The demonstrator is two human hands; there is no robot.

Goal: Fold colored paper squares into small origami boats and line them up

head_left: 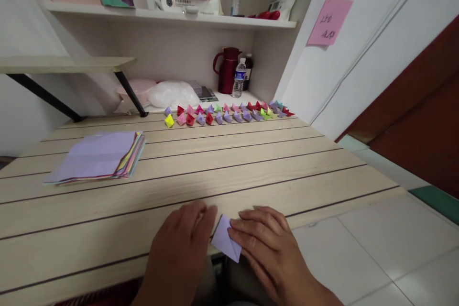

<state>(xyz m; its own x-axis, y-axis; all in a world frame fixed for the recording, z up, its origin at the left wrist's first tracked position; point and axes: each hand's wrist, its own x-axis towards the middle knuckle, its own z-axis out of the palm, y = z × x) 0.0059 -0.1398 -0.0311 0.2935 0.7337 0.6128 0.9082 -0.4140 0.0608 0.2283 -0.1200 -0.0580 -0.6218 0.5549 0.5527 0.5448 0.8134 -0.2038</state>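
Currently, folded lilac paper (224,238): seen at the near edge of the counter (229,167).
Right hand (270,244): fingers laid together on the paper; whether it is clamped cannot be told.
Left hand (179,239): fingers curled just beside the paper; grip cannot be told.
Sheet stack (95,153): laid farther left.
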